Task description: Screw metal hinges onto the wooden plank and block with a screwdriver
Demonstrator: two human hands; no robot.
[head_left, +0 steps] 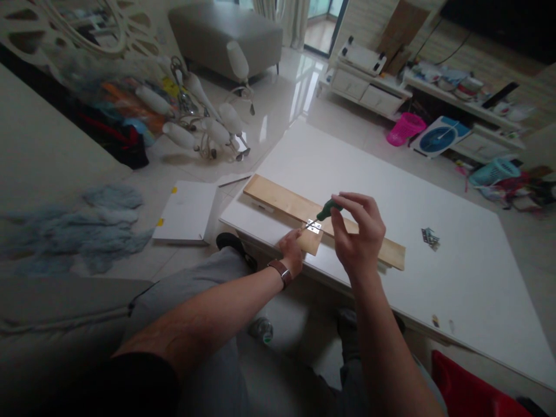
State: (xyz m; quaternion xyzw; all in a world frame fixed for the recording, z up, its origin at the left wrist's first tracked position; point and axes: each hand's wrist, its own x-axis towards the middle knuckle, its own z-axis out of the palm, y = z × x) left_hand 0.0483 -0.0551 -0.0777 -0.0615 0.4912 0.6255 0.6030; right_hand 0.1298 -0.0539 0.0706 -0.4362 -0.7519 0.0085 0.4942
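At mid-frame, the right hand (358, 234) grips a green-handled screwdriver (329, 209), its tip on a metal hinge (313, 225) atop a wooden plank (278, 200). The left hand (292, 252) pinches a small wooden piece (311, 242) at the white surface's (456, 278) near edge.

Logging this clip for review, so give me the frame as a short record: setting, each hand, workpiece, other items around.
Setting: a person seated at a white table in a room with a glossy floor
Left: the left hand grips the near end of a small wood piece
Right: the right hand holds a green-handled screwdriver, tip down at a metal hinge
Workpiece: the hinge lies where the small wood piece meets a long wooden board
On table: loose metal hardware, apart to the right
On floor: chandelier, white panel, pink basket
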